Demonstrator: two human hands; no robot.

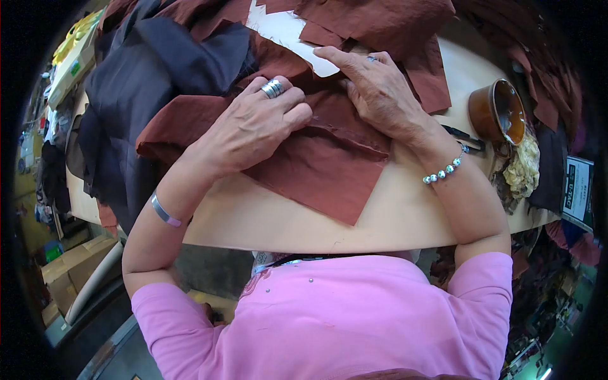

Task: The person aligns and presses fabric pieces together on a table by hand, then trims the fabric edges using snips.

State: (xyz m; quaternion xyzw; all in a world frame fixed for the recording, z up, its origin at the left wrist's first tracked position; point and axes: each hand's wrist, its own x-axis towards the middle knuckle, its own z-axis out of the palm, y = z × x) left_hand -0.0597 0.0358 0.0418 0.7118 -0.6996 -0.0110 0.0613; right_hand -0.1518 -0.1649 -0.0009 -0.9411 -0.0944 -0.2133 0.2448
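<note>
L hand (266, 120): fingers curled on red-brown cloth (323, 174), ctr of desk (285, 221); grip can't tell. R hand (386, 92): index & thumb wide, by white pc (288, 31). Brown pot (484, 111): R.

head-worn camera, looking forward and down, near both hands

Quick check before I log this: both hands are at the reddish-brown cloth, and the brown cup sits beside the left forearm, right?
Wrong side: the head view shows the brown cup beside the right forearm. Both hands are indeed at the reddish-brown cloth.
</note>
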